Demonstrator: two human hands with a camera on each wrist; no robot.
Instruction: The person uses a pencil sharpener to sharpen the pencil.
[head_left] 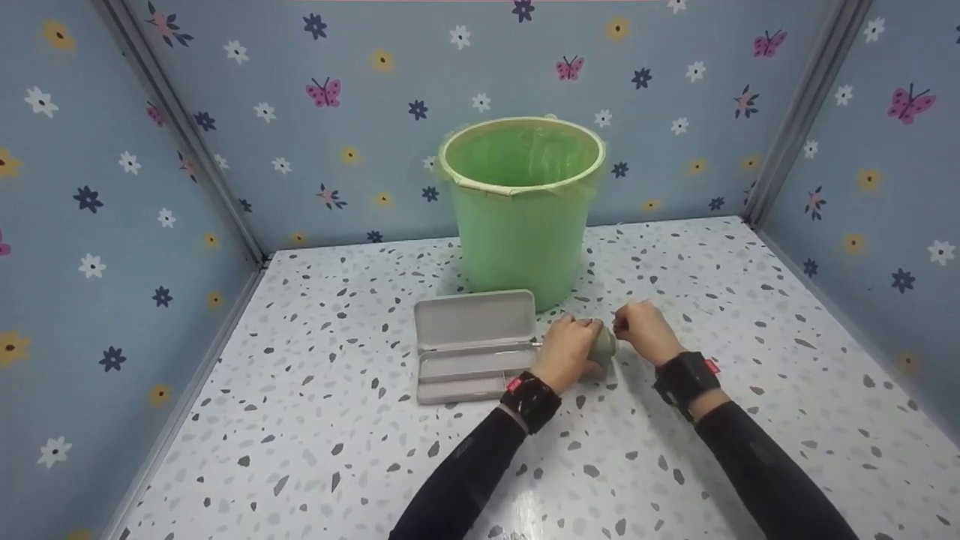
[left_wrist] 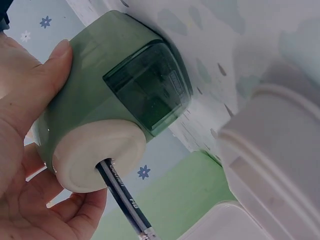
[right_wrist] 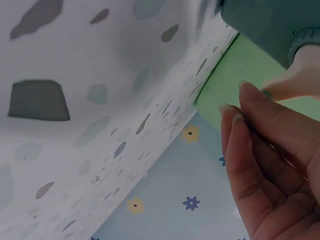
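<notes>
Sharpener: smooth green body, boxy with rounded edges, translucent dark drawer, round cream front. It sits between my hands, my left hand clamped around it. My right hand is curled on the end of the crank, the grip partly hidden by my fingers. Pencil: slim, straight, dark with silver stripes; inserted end points toward my right hand, long axis running out leftward past my left. Open grey case just left of my left hand; green bin beyond both, on the speckled tabletop.

Bin beyond sharpener, room rightward
</notes>
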